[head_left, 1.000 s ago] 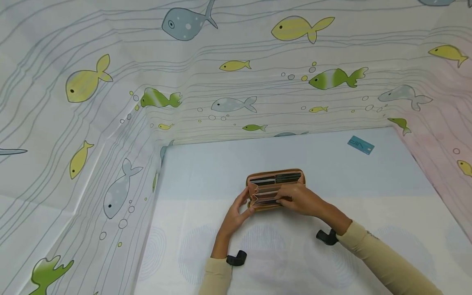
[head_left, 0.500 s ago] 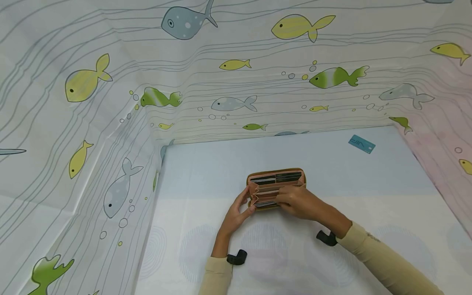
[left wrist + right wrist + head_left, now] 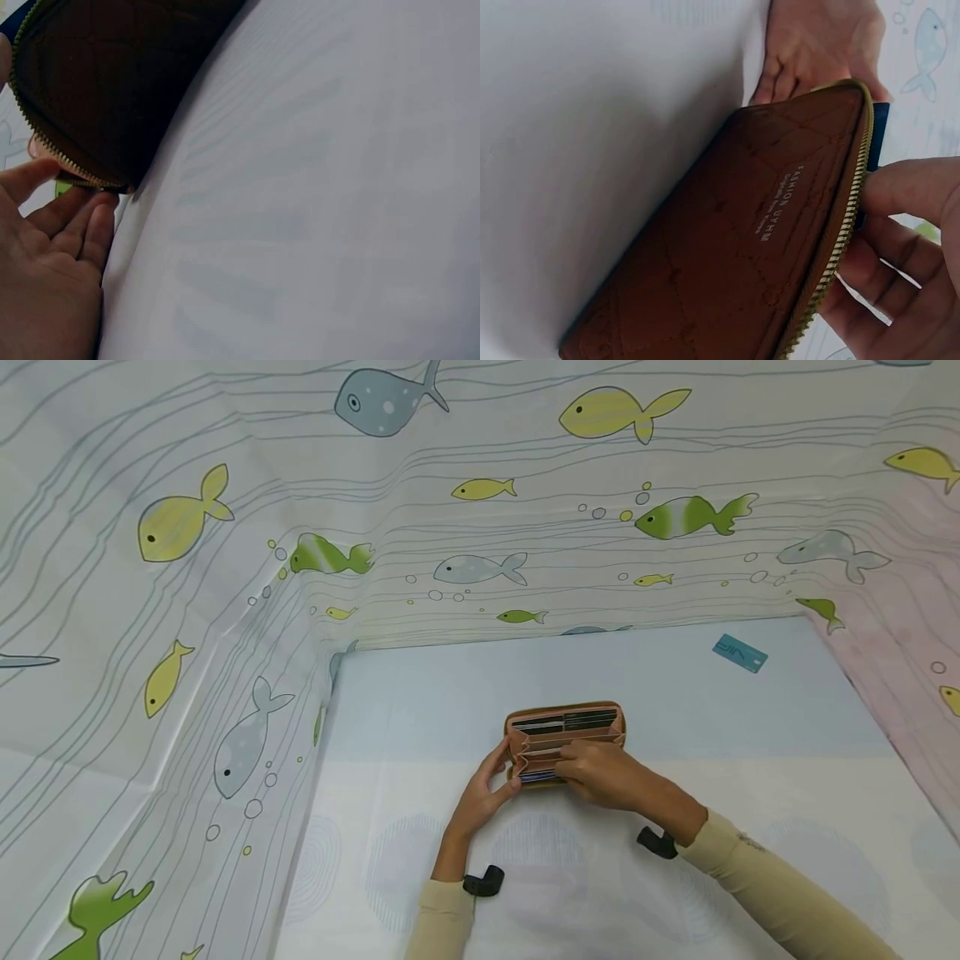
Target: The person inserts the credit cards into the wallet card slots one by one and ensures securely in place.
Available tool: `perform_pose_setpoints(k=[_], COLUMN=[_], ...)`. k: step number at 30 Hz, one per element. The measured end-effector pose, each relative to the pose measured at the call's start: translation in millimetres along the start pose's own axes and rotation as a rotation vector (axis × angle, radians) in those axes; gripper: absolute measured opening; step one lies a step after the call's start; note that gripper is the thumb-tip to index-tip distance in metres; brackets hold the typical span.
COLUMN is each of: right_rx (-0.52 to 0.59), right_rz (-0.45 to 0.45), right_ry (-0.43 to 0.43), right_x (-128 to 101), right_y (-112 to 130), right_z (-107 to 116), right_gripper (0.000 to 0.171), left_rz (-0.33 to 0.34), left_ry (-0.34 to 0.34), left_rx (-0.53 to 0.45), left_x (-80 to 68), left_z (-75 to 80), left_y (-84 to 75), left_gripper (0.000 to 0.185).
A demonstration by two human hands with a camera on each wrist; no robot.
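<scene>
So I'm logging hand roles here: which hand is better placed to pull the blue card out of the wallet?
The right hand: its fingers already pinch the blue card at the wallet rim. The left hand only steadies the wallet's end.

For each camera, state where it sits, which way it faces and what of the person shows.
Head: worn high, looks forward and down at the table; both forearms, left hand and right hand at the open wallet.
Left wrist: low by the table, faces the wallet's zip corner; left fingers show.
Right wrist: faces the wallet's brown outside and a blue card; both hands show.
All three views share the wallet.
</scene>
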State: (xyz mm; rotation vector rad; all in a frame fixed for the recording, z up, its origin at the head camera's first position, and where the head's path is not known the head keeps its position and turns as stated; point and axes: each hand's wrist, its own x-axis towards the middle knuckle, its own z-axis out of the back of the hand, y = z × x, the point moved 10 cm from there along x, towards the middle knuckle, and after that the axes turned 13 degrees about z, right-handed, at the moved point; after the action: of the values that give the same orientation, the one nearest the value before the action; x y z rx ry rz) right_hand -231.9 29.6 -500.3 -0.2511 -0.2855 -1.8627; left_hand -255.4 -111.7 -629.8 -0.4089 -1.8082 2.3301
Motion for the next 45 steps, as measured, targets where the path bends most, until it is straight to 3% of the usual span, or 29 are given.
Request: perform_pose_setpoints(k=[8,18,26,35,39,45], right_rx=[0.012,0.033,0.143,0.22,0.241,0.311], right_rz=[-0.039,-0.064,-0.069,-0.145,-0.152,-0.207], right_ry=[0.042,0.02,-0.027,0.001,-0.008,-0.037], right_x=[0.3,-0.4,9.0,12.8,13.7,12.6], right_y=[-3.5,-5.9,-6.7,-13.3,-14.8,-21.6], right_z=[-5.4,-6.3,-14.5,-19.0,-19.7,-22.4], right_gripper=[0.013,0.006,0.008,0.012,0.01,0.006], left_rz=[0.003,-0.011,-0.006,0.004,-0.001,0.011], left_ry=[0.015,0.0,0.003,-0.002,0.019,-0.002], left_rx=[0.009,0.001,0.0,-0.001,-0.027,-0.005], left_x=[0.3,-0.4,0.1,0.5,-0.3,-0.1], left_z=[-1.4,-0.3,-0.6,-0.6,-2.5,-1.3], left_y=[-4.8,-0.9,-0.4,-0.5,-0.7,1.9], left_gripper=[0.075,0.073,0.073,0.074,0.073,0.074])
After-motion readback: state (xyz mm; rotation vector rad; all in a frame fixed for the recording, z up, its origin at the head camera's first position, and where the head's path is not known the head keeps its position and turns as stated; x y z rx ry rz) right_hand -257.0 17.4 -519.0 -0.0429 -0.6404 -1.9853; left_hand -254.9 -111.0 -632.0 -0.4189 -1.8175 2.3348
